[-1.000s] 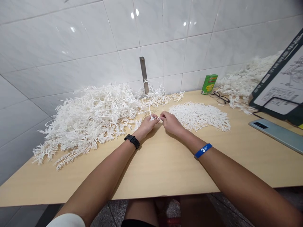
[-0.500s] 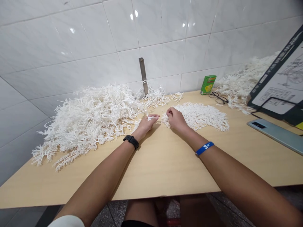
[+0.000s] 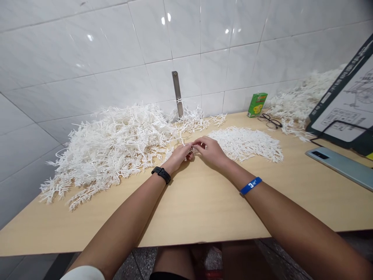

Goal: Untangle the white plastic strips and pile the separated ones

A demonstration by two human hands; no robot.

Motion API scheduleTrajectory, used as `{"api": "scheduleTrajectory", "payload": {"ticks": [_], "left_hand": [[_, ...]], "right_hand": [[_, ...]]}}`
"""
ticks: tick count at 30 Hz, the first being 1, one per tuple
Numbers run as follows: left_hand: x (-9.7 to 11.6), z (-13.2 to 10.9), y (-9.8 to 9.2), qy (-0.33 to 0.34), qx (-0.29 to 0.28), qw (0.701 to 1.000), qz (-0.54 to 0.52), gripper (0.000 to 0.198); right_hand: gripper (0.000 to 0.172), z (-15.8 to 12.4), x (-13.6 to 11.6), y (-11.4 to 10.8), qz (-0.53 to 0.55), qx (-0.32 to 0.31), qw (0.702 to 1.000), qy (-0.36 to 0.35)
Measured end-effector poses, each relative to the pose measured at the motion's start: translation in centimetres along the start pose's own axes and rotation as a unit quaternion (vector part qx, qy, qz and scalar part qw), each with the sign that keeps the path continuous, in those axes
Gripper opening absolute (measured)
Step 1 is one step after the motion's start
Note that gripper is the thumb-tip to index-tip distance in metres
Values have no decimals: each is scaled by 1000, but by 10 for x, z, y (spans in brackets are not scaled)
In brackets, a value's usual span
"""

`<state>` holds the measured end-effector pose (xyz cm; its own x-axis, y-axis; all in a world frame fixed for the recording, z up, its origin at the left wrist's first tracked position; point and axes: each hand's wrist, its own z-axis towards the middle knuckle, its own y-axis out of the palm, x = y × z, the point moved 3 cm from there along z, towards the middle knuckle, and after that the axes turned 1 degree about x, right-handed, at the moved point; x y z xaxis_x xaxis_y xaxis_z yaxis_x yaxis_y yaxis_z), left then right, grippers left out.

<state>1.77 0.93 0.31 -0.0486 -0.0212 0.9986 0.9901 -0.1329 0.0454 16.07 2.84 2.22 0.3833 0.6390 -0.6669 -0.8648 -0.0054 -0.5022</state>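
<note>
My left hand [image 3: 178,157], with a black band at the wrist, is closed on a white branching piece [image 3: 189,149], part of which shows between its fingers. My right hand [image 3: 210,151] meets it at the fingertips, thumb and index pinched at the same small piece. To the left rises a large tangled heap of white branching pieces [image 3: 116,144]. A flatter, denser pile of white pieces [image 3: 247,143] lies just beyond and right of my right hand.
A metal strip [image 3: 177,93] leans upright on the tiled wall. At the right are a green box [image 3: 257,105], eyeglasses [image 3: 270,121], another white heap [image 3: 305,95], a large printed box [image 3: 344,105] and a phone [image 3: 340,165] on the table [image 3: 204,210].
My right hand has moved left, from the edge of the flat pile to my left hand, and their fingertips now meet. The fingers of my left hand have closed more.
</note>
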Motion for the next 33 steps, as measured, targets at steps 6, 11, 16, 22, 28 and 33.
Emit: {"api": "scheduleTrajectory", "payload": {"ticks": [6,11,16,22,28,33], "left_hand": [[-3,0,-2,11,-26,996,81,44],[-1,-2,-1,30,-67,993,97,46],[2,-2,3,45,-63,993,88,39],[3,-2,0,40,30,993,103,22],[5,-3,-2,40,53,992,111,19],[7,-5,-1,25,74,992,98,21]], "right_hand": [[14,0,4,4,21,-25,998,53],[13,-2,-1,4,-39,-50,997,54],[6,-3,-2,4,-45,-40,996,68],[7,-3,2,5,-25,-33,997,72],[8,-4,5,5,-34,-29,996,74],[9,-4,7,6,-35,-37,995,80]]}}
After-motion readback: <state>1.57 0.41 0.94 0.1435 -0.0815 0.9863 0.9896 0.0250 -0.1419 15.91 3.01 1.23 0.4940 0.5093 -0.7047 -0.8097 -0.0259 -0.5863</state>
